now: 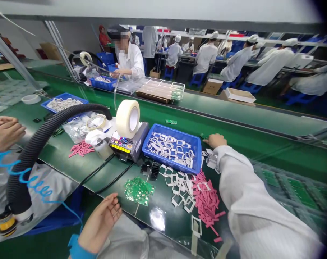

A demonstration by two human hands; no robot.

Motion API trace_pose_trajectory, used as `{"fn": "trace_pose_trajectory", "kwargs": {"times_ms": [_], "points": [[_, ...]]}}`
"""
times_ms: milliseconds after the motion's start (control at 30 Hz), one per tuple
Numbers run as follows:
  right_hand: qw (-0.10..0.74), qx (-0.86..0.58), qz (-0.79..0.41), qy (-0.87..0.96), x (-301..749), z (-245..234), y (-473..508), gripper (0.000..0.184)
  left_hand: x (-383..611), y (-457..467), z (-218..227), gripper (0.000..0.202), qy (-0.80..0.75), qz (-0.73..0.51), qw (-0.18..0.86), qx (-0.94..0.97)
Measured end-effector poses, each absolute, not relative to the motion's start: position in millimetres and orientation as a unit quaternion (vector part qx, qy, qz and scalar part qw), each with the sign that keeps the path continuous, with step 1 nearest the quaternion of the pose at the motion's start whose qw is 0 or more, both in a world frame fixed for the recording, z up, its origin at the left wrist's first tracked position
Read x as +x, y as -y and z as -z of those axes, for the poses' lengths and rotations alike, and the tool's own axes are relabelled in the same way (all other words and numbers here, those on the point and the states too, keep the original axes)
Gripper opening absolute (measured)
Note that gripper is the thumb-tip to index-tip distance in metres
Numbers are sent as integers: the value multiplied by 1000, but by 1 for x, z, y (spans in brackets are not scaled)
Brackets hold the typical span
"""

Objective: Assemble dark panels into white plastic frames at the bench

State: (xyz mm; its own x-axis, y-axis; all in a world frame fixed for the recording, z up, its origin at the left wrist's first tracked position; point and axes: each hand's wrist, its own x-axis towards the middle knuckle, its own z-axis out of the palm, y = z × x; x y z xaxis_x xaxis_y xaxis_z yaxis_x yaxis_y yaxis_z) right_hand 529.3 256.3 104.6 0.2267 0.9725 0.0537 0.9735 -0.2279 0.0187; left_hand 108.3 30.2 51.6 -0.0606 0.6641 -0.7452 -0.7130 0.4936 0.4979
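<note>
My left hand (102,219), with a blue band at its wrist, is held at the table's front edge. Its fingers are loosely curled and apart, with nothing visible in them. Beside it lies a heap of small green circuit boards (139,190). My right hand (216,140) reaches out to the green belt behind the table. Its fingers are bent down and closed at a small green circuit board (203,136); the fingertips are partly hidden. Between my hands lie white rectangular frames (176,183), pink strips (205,196) and black pieces (154,170).
A blue tray (198,153) of white frames stands beside a grey device (140,144) with a tape roll (125,118) on top. A black hose (47,133) arches at left. Another person's hands (7,131) are at far left. Another circuit board (171,122) lies on the belt.
</note>
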Motion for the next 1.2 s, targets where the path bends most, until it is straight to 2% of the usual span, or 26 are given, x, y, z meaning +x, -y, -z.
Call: {"fn": "trace_pose_trajectory", "kwargs": {"times_ms": [100,233,400,567,633,700,800,867,967,1033,1200], "points": [[7,-763,-1,647,508,-128,-239,28,113,-33,-52,16,-514,-499,697,-31],[21,-671,-51,739,443,-143,-175,36,129,-38,-55,15,-478,-487,731,-14],[-54,-654,-73,751,358,-101,-116,26,148,-32,-61,11,-431,-452,781,-8],[-85,-690,-65,716,346,-83,-119,27,149,-22,-59,9,-394,-432,811,-7],[-65,-691,-60,718,350,-93,-113,23,147,-21,-59,9,-387,-436,813,2],[-30,-672,-66,737,349,-106,-98,28,147,-21,-61,11,-377,-431,820,24],[21,-588,-110,801,333,-118,-64,26,152,-23,-69,36,-333,-410,846,77],[64,-494,-157,853,317,-120,-45,20,154,-24,-72,44,-314,-409,851,103],[103,-407,-215,882,298,-120,-42,18,149,-24,-69,36,-335,-435,829,102],[84,-452,-216,861,290,-118,-59,20,139,-24,-64,35,-365,-446,812,91],[35,-613,-132,778,269,-98,-126,31,105,-18,-56,48,-417,-455,783,76]]}}
